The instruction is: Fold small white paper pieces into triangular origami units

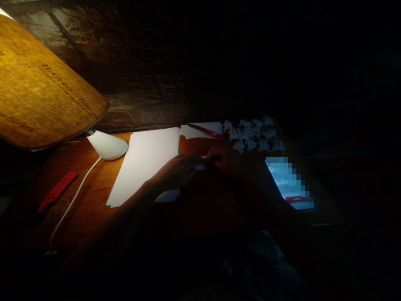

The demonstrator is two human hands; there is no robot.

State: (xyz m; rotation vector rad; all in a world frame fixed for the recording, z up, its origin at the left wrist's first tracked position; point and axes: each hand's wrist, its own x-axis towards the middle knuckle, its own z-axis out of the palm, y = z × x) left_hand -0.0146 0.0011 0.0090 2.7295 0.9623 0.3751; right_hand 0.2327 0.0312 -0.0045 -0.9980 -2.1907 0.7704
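The left hand [178, 169] and the right hand [226, 161] meet at the middle of the table [94, 184], and between their fingertips sits a small white paper piece [202, 166]. The left grip is closed on the paper piece's near end, fingers curled over it. The right grip meets the other end, and in this gloom it looks pinched shut on it too. The paper piece lies low over the wood, at about 3 o'clock from the left knuckles.

Just at 9 o'clock from the left hand lies a large white sheet [147, 163], its edge running under the wrist, and a smaller white scrap [167, 195] shows at 6 o'clock below that wrist. At 12 o'clock from the hands a red pen [205, 132] rests across another sheet of paper [210, 126]. At 1 o'clock, just beyond the right hand, is a heap of small folded paper shapes [257, 134]. A lit screen [290, 184] glows at 4 o'clock from the right hand, close to the forearm.

Far out at 9 o'clock stands a white lamp base [108, 145] under a broad printed shade [40, 83]. Its white cord [73, 198] trails toward 7 o'clock, and a red strip [58, 190] lies beside it.
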